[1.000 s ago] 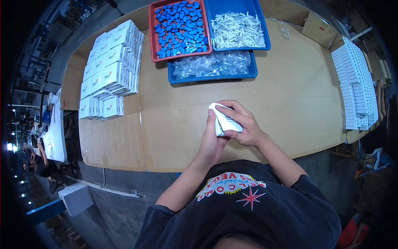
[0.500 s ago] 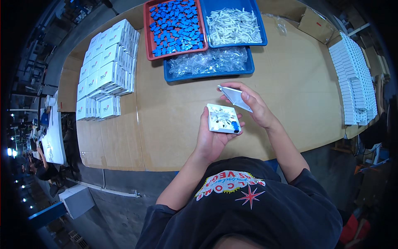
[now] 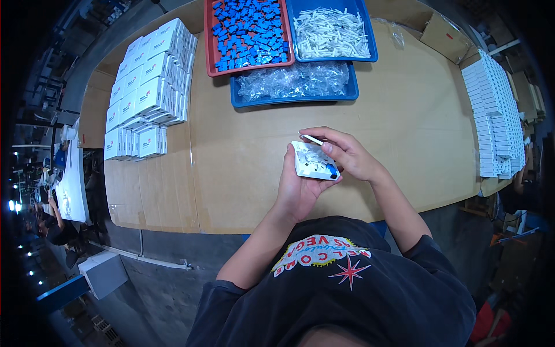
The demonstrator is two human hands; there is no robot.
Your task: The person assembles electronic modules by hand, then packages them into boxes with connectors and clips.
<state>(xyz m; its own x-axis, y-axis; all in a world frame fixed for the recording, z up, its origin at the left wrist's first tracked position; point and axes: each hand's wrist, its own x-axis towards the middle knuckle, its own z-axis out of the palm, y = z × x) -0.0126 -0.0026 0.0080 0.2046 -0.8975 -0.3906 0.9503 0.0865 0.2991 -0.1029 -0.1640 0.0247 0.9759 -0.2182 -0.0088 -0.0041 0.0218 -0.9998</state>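
White box (image 3: 308, 173): sitting nearer the body than the bag tray (image 3: 295, 104); left hand (image 3: 296, 188) is clamping its sides.
Lid (image 3: 312, 139): right hand (image 3: 350, 156) is apparently pinching it, edge-on, partly blocking the box's opening.
Risk: tilting could be spilling loose contents (image 3: 312, 156).
Beyond bag tray: red tray (image 3: 254, 70), stick tray (image 3: 335, 59) are standing.

left: box stack (image 3: 147, 87) | right: box rows (image 3: 494, 121) | behind: trays (image 3: 296, 102) | centre: case (image 3: 310, 173) in hands (image 3: 354, 157)

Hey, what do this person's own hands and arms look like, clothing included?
The left hand and right hand are ungloved, with no watch or bracelet visible. Both forearms are bare below dark short sleeves. The dark T-shirt has printed lettering and a red star.
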